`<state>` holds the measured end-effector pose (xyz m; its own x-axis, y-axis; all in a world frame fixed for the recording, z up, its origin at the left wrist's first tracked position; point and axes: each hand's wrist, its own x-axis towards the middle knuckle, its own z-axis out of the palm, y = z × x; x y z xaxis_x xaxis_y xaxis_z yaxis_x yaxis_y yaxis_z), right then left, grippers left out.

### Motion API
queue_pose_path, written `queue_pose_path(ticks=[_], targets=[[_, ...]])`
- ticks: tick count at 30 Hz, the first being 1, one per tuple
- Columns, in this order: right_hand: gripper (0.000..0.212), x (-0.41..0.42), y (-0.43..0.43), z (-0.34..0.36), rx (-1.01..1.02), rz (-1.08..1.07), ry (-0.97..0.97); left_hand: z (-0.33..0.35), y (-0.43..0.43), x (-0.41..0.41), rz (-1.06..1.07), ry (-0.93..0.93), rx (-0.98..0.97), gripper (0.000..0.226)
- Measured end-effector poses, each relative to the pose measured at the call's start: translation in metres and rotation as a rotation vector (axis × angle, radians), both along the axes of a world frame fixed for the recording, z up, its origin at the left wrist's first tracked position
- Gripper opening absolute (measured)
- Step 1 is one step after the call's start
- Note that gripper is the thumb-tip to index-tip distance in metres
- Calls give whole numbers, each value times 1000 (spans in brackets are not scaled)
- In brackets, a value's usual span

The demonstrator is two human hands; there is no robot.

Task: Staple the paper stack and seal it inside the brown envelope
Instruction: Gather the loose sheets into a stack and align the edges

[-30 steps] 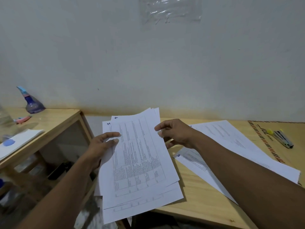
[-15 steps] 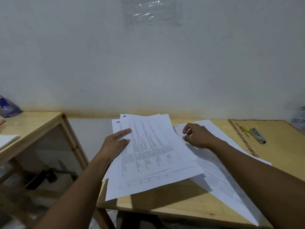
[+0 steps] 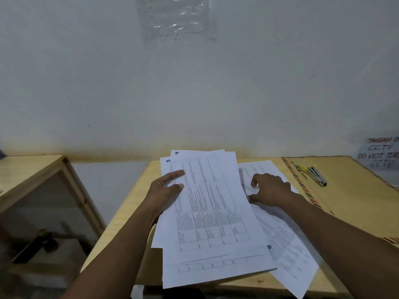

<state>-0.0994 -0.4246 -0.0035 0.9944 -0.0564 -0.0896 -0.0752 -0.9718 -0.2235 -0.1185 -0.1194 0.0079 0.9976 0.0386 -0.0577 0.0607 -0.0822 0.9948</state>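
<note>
On the pale wooden desk [image 3: 138, 190] against the white wall, a fanned paper stack [image 3: 211, 212] of printed sheets lies at a slight angle, its near edge hanging past the desk's front. The left hand [image 3: 166, 190] reaches in from the lower left with the forearm straight; its thumb and forefinger lie spread on top of the stack's left margin while the other fingers seem to curl beneath the edge, so it appears to grip the sheets, though the underside is hidden. The right hand [image 3: 269, 188] comes in from the lower right, palm down, fingers loosely bent and pressing on a loose sheet [image 3: 289, 247] just beside the stack; whether it pinches that sheet I cannot tell. Further right the brown envelope [image 3: 349, 201], edged with striped trim, lies flat on the desk, apart from both hands. A stapler [image 3: 316, 176] with a yellow end rests on the envelope's far part. A handwritten sign [image 3: 380, 155] leans at the wall behind.
</note>
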Motion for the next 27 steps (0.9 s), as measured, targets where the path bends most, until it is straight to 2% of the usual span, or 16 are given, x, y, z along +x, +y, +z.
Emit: queue_pose_path(ticks=[7, 13, 19, 22, 27], targets=[[80, -5, 0, -9, 130, -58, -27, 4, -2, -5, -46, 0, -126, 38], [56, -12, 6, -10, 30, -86, -102, -1, -1, 0, -20, 0, -211, 37], [43, -22, 18, -2, 148, -59, -165, -2, 0, 4, -32, 15, -177, 35], [37, -15, 16, 5, 395, -103, -219, -2, 1, 6, -48, 38, -234, 35], [40, -4, 7, 38, 1201, -165, -16, 3, -17, 7, -39, 50, -493, 38]])
